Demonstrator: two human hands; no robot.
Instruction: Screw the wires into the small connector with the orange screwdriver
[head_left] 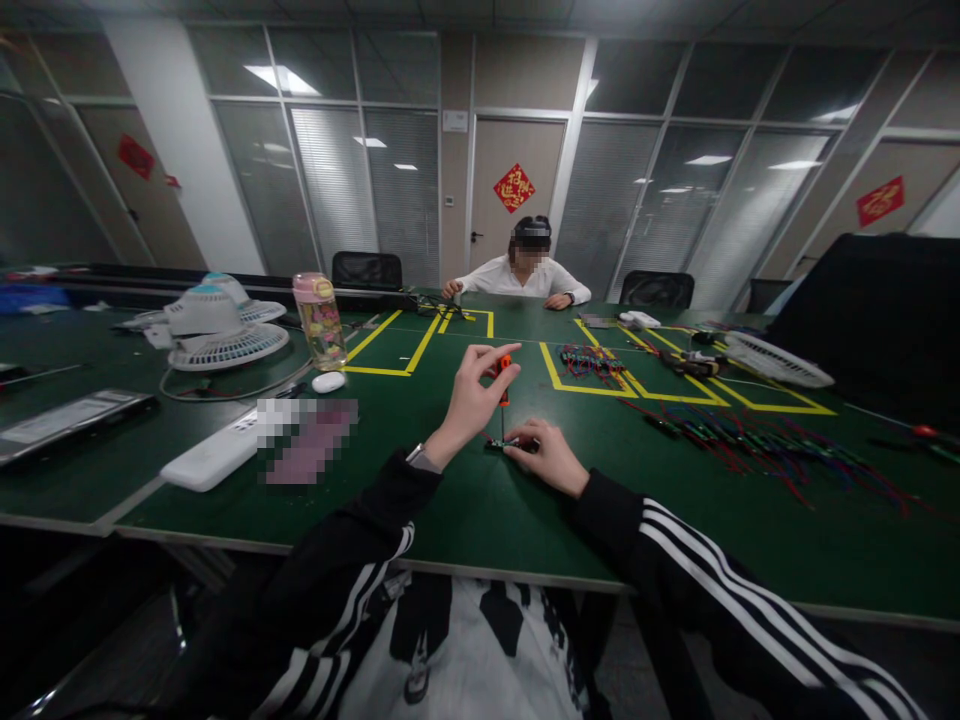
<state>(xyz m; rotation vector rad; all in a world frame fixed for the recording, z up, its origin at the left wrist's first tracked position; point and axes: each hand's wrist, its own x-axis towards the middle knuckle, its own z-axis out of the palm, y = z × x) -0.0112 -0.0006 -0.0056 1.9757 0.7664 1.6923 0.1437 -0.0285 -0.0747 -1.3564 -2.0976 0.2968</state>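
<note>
My left hand [475, 398] is closed around the orange-and-black handle of a screwdriver [505, 390], which stands upright with its shaft pointing down. The tip meets a small circuit board [496, 444] lying on the green table. My right hand [546, 455] pinches the board's right side and steadies it against the tabletop; its fingers hide part of the board. Whether the tip sits in a screw or a terminal is too small to tell.
To the right lie a bundle of boards with red and blue wires [739, 440] and a smaller wired bundle [592, 362] inside yellow tape. A white power strip [217, 455], a bottle [321, 325] and fans [225, 325] are on the left. Another person [525, 265] sits opposite.
</note>
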